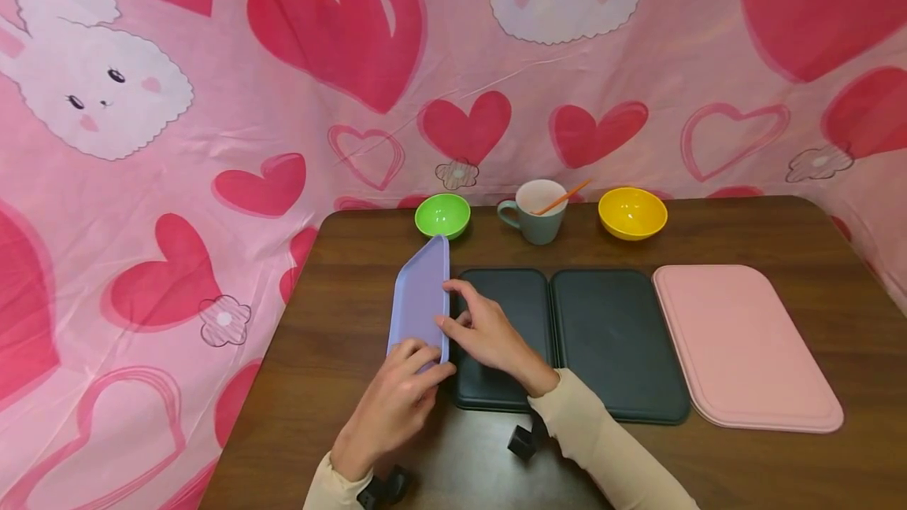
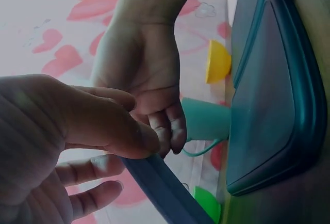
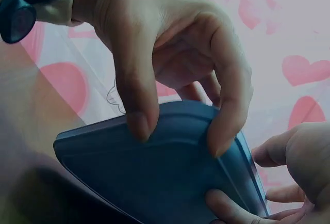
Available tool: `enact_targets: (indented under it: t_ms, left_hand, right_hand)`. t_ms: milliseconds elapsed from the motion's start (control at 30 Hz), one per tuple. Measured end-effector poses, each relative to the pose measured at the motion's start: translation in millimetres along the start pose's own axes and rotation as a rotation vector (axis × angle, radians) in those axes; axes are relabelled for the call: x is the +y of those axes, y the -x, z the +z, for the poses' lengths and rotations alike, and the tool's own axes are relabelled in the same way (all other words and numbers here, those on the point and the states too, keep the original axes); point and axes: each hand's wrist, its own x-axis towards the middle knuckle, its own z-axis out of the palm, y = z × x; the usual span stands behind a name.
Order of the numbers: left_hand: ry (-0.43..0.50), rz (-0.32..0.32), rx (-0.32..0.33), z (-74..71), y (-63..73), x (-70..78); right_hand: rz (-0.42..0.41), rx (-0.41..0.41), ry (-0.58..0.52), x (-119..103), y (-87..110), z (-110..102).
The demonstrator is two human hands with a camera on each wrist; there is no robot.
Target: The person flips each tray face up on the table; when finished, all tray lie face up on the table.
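Observation:
A light purple tray (image 1: 420,297) with a raised rim stands tilted on the table's left side, its right edge lifted. My left hand (image 1: 400,392) pinches its near edge between thumb and fingers. With thumb and forefinger on the lifted right edge, my right hand (image 1: 496,333) grips it just beyond the left. In the right wrist view the tray (image 3: 139,170) shows its rounded corner under the right thumb and fingers, while left fingertips (image 3: 227,208) lie at the side. A narrow strip of tray rim (image 2: 167,190) shows below the left thumb in the left wrist view.
Right of the purple tray lie two dark trays (image 1: 506,290) (image 1: 616,345) side by side, then a pink tray (image 1: 744,345). Along the back stand a green bowl (image 1: 442,216), a grey-green mug (image 1: 542,223) holding an orange stick (image 1: 567,197), and a yellow bowl (image 1: 633,213).

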Motion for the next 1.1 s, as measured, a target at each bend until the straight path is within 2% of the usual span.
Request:
enact_targets:
  t_ms: [200, 400, 667, 833, 900, 967, 1100]
  left_hand:
    - [-0.043, 0.051, -0.039, 8.4, -2.1, 1.0]
    - [-0.091, 0.073, -0.088, 10.7, -2.4, 1.8]
    - [-0.154, 0.118, -0.139, 13.8, -1.0, 2.0]
    - [-0.174, 0.116, -0.183, 12.0, -0.2, 1.4]
    - [-0.148, 0.101, -0.204, 9.3, 1.1, 0.5]
    - [-0.080, 0.071, -0.211, 5.0, 3.5, -0.8]
    - [0.069, -0.024, -0.166, -6.4, 9.9, -7.5]
  right_hand:
    - [0.094, 0.028, -0.023, 4, 1.3, 4]
    - [0.115, 0.092, -0.052, 12, 1.6, 6]
    - [0.142, 0.117, -0.128, 25, 2.7, 8]
    - [0.169, 0.128, -0.217, 31, 3.0, 10]
    - [0.191, 0.139, -0.256, 31, 3.0, 11]
    - [0.205, 0.154, -0.278, 32, 3.0, 12]
    - [0.225, 0.171, -0.290, 35, 2.7, 12]
